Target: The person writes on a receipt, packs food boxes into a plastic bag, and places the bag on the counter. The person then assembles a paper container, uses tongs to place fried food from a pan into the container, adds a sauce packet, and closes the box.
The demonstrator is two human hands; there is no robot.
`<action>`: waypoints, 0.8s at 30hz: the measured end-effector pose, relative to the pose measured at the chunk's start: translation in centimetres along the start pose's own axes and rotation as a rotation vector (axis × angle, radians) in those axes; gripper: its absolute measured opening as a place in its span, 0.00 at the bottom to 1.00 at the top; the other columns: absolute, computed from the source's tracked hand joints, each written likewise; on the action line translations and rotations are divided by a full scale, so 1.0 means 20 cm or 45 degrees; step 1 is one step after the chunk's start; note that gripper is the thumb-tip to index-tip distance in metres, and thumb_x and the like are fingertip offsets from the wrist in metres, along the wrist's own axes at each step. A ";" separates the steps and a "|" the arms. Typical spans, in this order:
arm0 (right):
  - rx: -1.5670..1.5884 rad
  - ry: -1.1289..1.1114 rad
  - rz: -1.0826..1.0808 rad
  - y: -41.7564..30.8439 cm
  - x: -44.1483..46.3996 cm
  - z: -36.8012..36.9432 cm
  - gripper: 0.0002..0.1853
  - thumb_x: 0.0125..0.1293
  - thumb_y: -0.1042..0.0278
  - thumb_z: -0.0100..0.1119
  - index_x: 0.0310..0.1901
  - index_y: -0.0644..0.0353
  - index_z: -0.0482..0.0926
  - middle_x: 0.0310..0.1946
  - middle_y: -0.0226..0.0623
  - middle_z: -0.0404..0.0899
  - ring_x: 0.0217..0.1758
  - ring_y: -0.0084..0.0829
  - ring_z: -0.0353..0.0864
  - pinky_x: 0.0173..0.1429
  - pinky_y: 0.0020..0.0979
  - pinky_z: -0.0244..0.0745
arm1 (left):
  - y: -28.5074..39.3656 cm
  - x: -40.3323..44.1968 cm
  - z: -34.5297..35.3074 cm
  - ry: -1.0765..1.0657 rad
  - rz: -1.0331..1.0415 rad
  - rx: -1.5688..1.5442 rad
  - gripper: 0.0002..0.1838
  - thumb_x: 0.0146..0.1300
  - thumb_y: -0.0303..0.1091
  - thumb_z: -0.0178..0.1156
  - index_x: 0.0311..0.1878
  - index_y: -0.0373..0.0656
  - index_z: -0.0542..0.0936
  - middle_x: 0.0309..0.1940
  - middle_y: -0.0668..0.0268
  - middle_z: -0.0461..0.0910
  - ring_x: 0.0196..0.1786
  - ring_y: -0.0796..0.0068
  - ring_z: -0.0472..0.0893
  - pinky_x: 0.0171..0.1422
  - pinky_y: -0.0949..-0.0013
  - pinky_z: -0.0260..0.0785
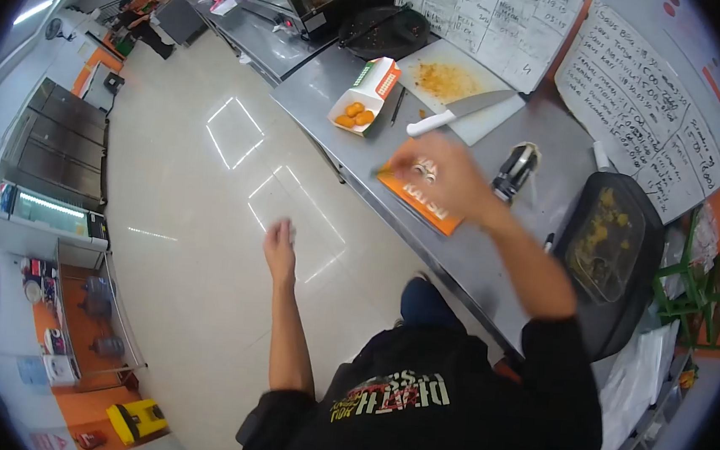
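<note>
My right hand (440,176) is over an orange box (429,207) with "KATSU" lettering, which lies on the steel counter. That hand is smeared by motion, so its fingers are unclear; a small greenish spot shows by the fingertips. My left hand (280,240) hangs over the floor to the left of the counter, fingers curled together, with a small pale bit at their edge. Just beyond the orange box stands an open paper box (380,83) with several round golden-brown pieces of food (354,115). A white-handled knife (471,108) rests on a cutting board (490,129) with crumbs.
A black pan (384,32) stands at the counter's far end. A black stapler-like tool (515,171) and a dark container (608,244) with yellowish scraps are on the right. Handwritten sheets (640,103) hang behind. Another person (143,28) stands far off across the tiled floor.
</note>
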State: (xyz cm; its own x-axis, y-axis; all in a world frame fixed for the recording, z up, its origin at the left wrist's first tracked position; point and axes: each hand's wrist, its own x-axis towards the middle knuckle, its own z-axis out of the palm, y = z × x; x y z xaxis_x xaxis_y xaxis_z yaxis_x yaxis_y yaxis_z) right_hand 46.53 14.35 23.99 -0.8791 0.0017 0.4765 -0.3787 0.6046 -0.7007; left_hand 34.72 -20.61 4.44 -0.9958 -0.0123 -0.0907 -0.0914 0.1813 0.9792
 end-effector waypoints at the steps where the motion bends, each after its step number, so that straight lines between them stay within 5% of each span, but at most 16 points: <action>1: 0.040 -0.048 0.167 0.16 0.18 0.02 0.10 0.62 0.71 0.69 0.44 0.62 0.85 0.41 0.39 0.87 0.42 0.34 0.87 0.50 0.33 0.79 | 0.13 0.18 0.09 -0.047 0.079 -0.050 0.18 0.75 0.43 0.59 0.55 0.37 0.82 0.48 0.63 0.84 0.50 0.75 0.82 0.51 0.71 0.73; 2: 0.075 -0.093 0.325 0.33 0.34 0.06 0.11 0.61 0.71 0.69 0.45 0.61 0.85 0.42 0.40 0.87 0.43 0.36 0.87 0.50 0.33 0.79 | 0.27 0.35 0.20 -0.092 0.166 -0.107 0.18 0.75 0.43 0.59 0.55 0.37 0.82 0.48 0.63 0.84 0.51 0.74 0.82 0.52 0.70 0.73; 8: -0.603 -0.090 0.060 1.23 0.89 0.57 0.08 0.57 0.73 0.63 0.38 0.64 0.83 0.35 0.46 0.85 0.42 0.47 0.86 0.46 0.42 0.82 | 0.55 1.32 0.91 -0.441 0.216 0.069 0.20 0.71 0.40 0.62 0.60 0.37 0.79 0.54 0.56 0.82 0.55 0.67 0.81 0.58 0.66 0.73; 14: -0.968 -0.219 0.171 1.40 1.00 0.79 0.08 0.59 0.70 0.62 0.40 0.59 0.83 0.35 0.42 0.84 0.42 0.44 0.86 0.44 0.41 0.83 | 0.63 1.69 1.39 -0.832 0.109 0.306 0.41 0.65 0.47 0.69 0.75 0.41 0.63 0.66 0.48 0.75 0.68 0.58 0.74 0.66 0.56 0.71; 18: -0.803 -0.113 0.317 1.34 1.00 0.75 0.12 0.58 0.65 0.66 0.42 0.62 0.82 0.36 0.41 0.83 0.41 0.43 0.86 0.44 0.41 0.83 | 0.60 1.82 1.56 -1.136 0.275 0.487 0.47 0.60 0.42 0.73 0.78 0.41 0.59 0.62 0.45 0.78 0.62 0.58 0.79 0.63 0.58 0.73; 21: -0.759 -0.092 0.589 1.22 1.03 0.57 0.20 0.58 0.60 0.70 0.47 0.64 0.79 0.40 0.46 0.84 0.45 0.47 0.86 0.47 0.46 0.82 | 0.55 1.90 1.62 -1.417 0.440 0.604 0.49 0.56 0.34 0.74 0.78 0.40 0.57 0.55 0.49 0.82 0.46 0.61 0.86 0.53 0.61 0.79; 24: -0.842 0.158 1.214 1.17 1.14 0.51 0.27 0.56 0.60 0.73 0.52 0.65 0.73 0.38 0.50 0.84 0.45 0.53 0.85 0.46 0.49 0.79 | 0.55 1.88 1.56 -1.432 0.618 0.480 0.45 0.58 0.28 0.69 0.78 0.40 0.57 0.53 0.51 0.83 0.43 0.62 0.87 0.50 0.64 0.80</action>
State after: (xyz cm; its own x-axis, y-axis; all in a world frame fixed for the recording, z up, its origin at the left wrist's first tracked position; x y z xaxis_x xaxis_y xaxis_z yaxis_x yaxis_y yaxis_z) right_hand 14.63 20.30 13.04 -0.6778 0.7350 -0.0198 0.6771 0.6134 -0.4066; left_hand -3.53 11.68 6.23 -0.3578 0.9335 -0.0239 0.4688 0.2017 0.8599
